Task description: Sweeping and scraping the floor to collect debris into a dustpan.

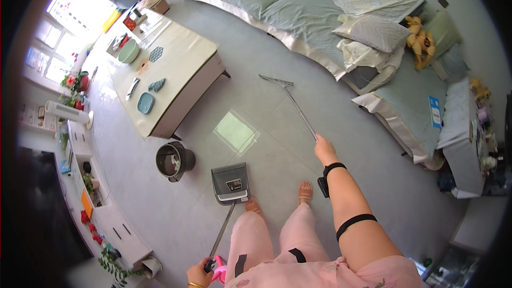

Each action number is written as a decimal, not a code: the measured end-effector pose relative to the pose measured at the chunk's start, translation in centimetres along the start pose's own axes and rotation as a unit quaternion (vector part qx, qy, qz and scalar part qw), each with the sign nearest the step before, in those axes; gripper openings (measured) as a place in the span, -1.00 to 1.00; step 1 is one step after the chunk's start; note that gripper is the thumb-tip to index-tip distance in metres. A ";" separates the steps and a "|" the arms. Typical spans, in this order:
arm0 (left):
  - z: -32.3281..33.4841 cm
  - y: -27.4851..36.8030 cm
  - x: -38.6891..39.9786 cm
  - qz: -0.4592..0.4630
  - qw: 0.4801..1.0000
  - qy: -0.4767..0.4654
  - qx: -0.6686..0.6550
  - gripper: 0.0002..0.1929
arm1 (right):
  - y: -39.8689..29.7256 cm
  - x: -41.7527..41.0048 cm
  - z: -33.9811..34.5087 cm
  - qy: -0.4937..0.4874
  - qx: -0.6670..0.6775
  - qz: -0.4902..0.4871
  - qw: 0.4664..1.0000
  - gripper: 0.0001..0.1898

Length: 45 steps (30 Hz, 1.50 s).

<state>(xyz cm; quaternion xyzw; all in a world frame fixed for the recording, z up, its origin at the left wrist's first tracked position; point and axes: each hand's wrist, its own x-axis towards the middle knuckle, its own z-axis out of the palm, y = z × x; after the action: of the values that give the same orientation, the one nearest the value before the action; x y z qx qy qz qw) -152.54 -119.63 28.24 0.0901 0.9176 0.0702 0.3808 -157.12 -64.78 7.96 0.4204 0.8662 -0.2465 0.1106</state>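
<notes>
My right hand (325, 150) grips the metal pole of a long-handled floor squeegee or broom (298, 108). Its narrow grey head rests on the tiled floor, ahead of me between the coffee table and the sofa. Down at my left side, my left hand (200, 274) is closed around the handle of a grey dustpan (231, 182). The pan lies on the floor just ahead of my left sandal (253, 205), and a pale comb edge crosses its near part. Something pink looped hangs beside my left hand.
A dark waste bin (176, 161) with some litter inside stands by the corner of the coffee table (180, 48). The cloth-covered sofa (296, 16) curves along the right. On the floor lies a pale rectangular patch (237, 132), light or sheet unclear. A TV cabinet (120, 228) lines the left.
</notes>
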 end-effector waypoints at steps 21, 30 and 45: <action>10.3 11.2 -8.8 -0.136 0.986 0.040 -0.089 -0.57 | 8.4 -0.2 -10.1 -0.129 -0.117 -0.221 0.960 -0.65; 14.5 11.9 -10.6 -0.138 0.986 -0.038 -0.084 -0.55 | -3.0 4.7 1.5 -0.120 -0.142 -0.212 0.959 -0.62; 14.7 7.7 -10.0 -0.027 0.998 -0.061 0.004 -0.60 | 19.2 -7.5 -22.1 -0.188 -0.248 -0.251 0.917 -0.62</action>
<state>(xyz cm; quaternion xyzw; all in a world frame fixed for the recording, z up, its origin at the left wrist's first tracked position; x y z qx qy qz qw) -134.31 -113.44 26.36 0.0706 0.8949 0.0503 0.4378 -137.09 -48.27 23.40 0.0943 0.9397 -0.1182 0.3069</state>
